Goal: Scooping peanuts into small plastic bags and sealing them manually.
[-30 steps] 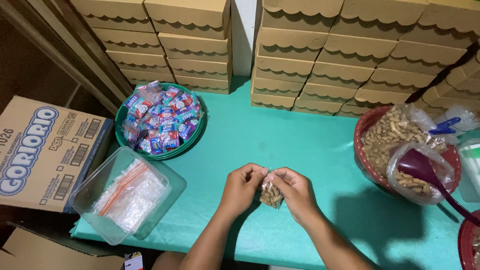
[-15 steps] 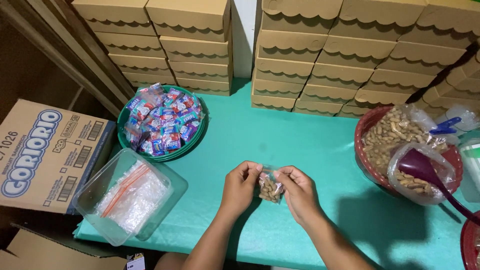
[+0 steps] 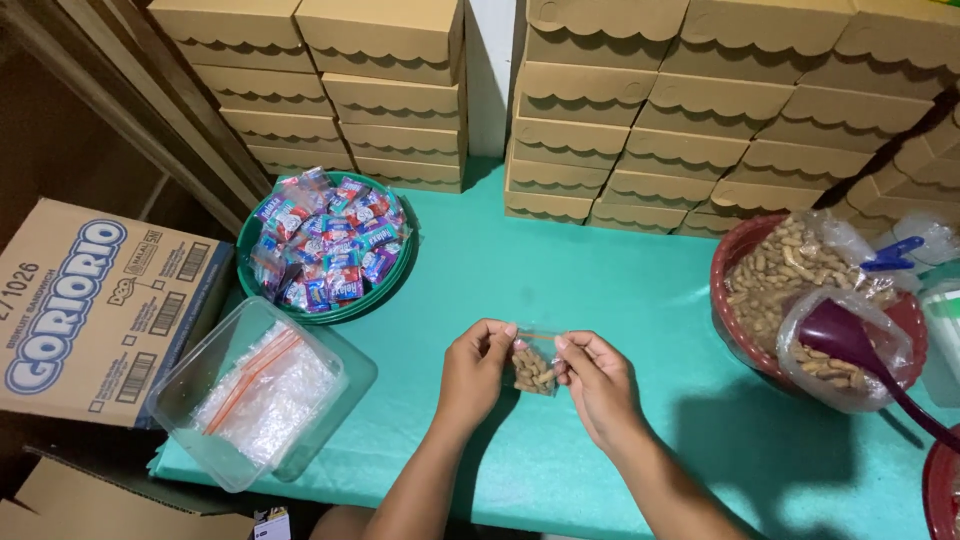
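Pinching the top edge of a small clear bag [image 3: 534, 366] of peanuts, the left hand [image 3: 475, 372] and the right hand [image 3: 598, 385] meet just below the middle of the frame, over the green table [image 3: 600, 290]. Each hand is nearly closed, thumb and forefinger pressed on an upper corner of the bag, the other fingers curled loosely behind. The bag hangs between them, its mouth up toward the top of the frame and its filled bottom toward the person; its long axis runs roughly up and down, and the strip the fingers grip runs left to right.

Judging by this, the bag is already filled and the work stands at closing its top; whether the seal is pressed fully shut cannot be told.

At the lower left of the frame a clear plastic tub [image 3: 190, 370] holds a stack of empty small bags [image 3: 262, 392], so many seem left to fill. Above it, a green basket [image 3: 330, 312] is heaped with wrapped sweets. A printed cardboard carton [image 3: 90, 310] sits at the far left. At the right edge, a red bowl [image 3: 735, 255] full of peanuts holds a purple scoop [image 3: 850, 340]. Stacked brown boxes [image 3: 640, 130] line the top of the frame.
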